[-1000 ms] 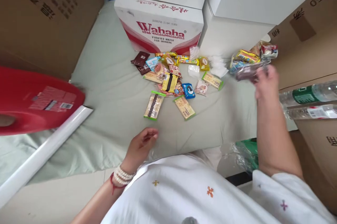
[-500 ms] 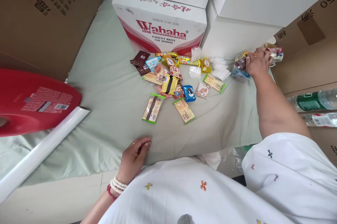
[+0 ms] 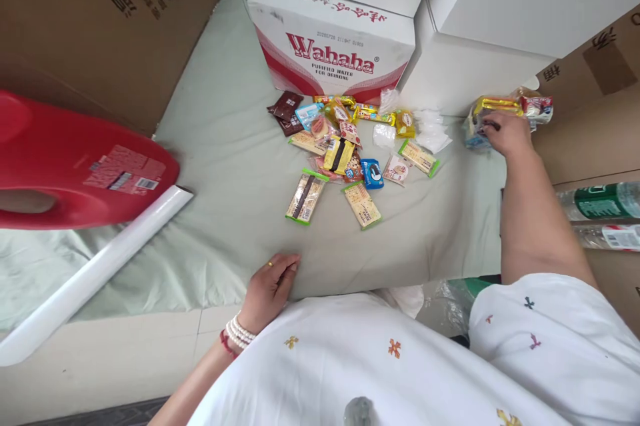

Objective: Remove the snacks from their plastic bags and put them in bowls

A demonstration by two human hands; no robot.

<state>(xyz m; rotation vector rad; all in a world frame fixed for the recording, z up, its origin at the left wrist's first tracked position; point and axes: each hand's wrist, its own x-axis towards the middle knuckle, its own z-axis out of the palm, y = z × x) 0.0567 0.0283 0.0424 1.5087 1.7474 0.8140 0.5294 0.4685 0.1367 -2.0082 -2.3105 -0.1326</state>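
My right hand (image 3: pixel 511 134) reaches to the far right, over a clear plastic container (image 3: pixel 471 135) beside the white box. Its fingers are closed on a dark brown packet (image 3: pixel 493 125), seen nearly edge-on. Yellow-wrapped snacks (image 3: pixel 500 105) lie just behind those fingers. My left hand (image 3: pixel 271 286) rests at the front edge of the green cloth (image 3: pixel 240 213), fingers curled together around nothing visible. Ahead of it lie two biscuit packs (image 3: pixel 307 197). Beyond them is a loose pile with a yellow packet (image 3: pixel 339 155), a blue packet (image 3: pixel 372 174) and brown packets (image 3: pixel 286 107).
A Wahaha water carton (image 3: pixel 330 46) and white boxes (image 3: pixel 480 69) stand behind the snacks. At left are a red jug (image 3: pixel 65 166), a white roll (image 3: pixel 105 266) and a cardboard box (image 3: pixel 100 33). Plastic bottles (image 3: pixel 600 202) lie at right.
My right hand has drawn the brown packet slightly up from the container, turning it edge-on and baring yellow-wrapped snacks. The whole view has shifted a little; my left hand rests as before.
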